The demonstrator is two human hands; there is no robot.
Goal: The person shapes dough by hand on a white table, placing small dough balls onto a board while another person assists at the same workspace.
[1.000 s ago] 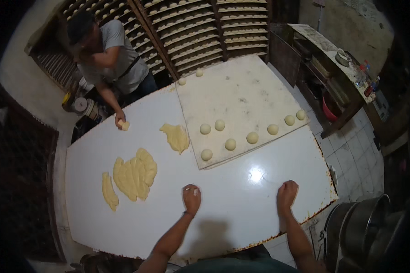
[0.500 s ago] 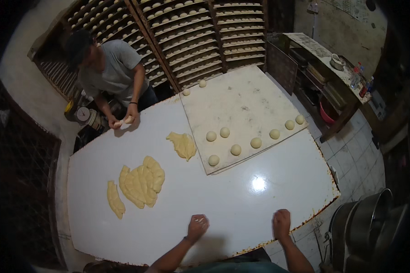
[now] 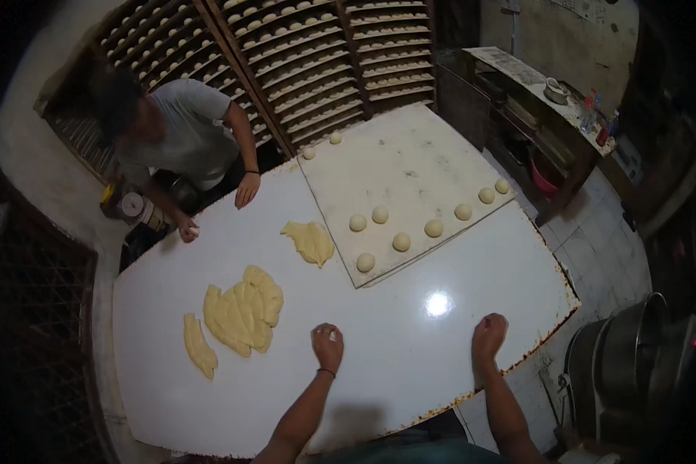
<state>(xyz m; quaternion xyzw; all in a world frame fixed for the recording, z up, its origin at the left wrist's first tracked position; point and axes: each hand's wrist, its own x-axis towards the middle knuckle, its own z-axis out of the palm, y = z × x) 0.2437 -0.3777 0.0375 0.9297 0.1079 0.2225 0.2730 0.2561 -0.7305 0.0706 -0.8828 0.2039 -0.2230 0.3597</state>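
Note:
My left hand [image 3: 328, 348] is closed, knuckles up, on the white tabletop right of the large dough slab [image 3: 242, 311]. A small pale bit, seemingly dough, shows at its curled fingers. Closer to the table's right edge, my right hand [image 3: 489, 339] is also curled down against the surface; whatever lies under its fingers is hidden. Beyond my hands, several round dough balls [image 3: 401, 242] sit on a floured board [image 3: 394, 170]. A ragged dough piece [image 3: 309, 243] lies left of that board, and a narrow dough strip [image 3: 199, 346] lies beside the slab.
Across the table at the far left stands a co-worker [image 3: 189, 131], one hand around a small pale piece near a dial scale [image 3: 132, 204]. Racks [image 3: 301, 69] of dough pieces line the back. A side bench [image 3: 526, 73] and large metal bowls [image 3: 619, 363] stand at right.
Both my hands have slid farther from me across the table, still curled. The co-worker's hands have separated; one now rests at the table edge, the other is near the scale.

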